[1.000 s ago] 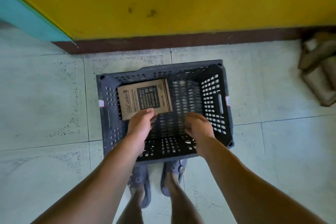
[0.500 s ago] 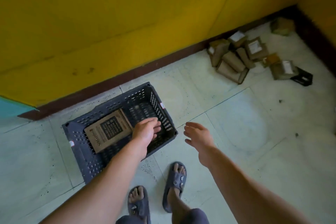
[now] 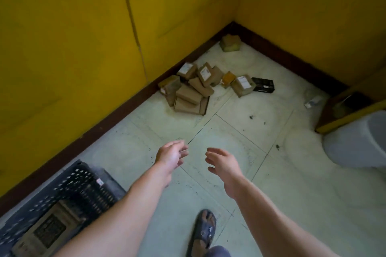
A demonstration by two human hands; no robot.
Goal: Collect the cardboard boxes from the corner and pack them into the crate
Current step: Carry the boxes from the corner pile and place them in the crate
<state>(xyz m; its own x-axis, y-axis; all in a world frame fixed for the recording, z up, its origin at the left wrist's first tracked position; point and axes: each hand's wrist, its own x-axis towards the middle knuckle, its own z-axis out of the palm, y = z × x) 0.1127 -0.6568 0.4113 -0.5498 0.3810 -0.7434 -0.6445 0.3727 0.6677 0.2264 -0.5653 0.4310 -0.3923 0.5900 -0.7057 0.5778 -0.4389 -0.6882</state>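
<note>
Left hand [image 3: 171, 155]: empty, fingers loosely extended above the floor [image 3: 229, 131].
Right hand [image 3: 224, 161]: empty, fingers spread and relaxed.
Cardboard boxes [image 3: 192, 94]: heaped against the wall near the floor's far corner, well apart from both hands.
Crate [image 3: 83, 185]: at the floor's near-left edge, with one flat box [image 3: 50, 229] inside.
Risk: the heap looked loosely stacked, so pulling a lower box could topple the rest. An overfull armload could spill short of the crate.

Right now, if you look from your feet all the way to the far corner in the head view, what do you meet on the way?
grey strapped sandal → open right hand and left hand, side by side → heap of brown cardboard boxes → lone brown cardboard box tucked in the corner
</note>
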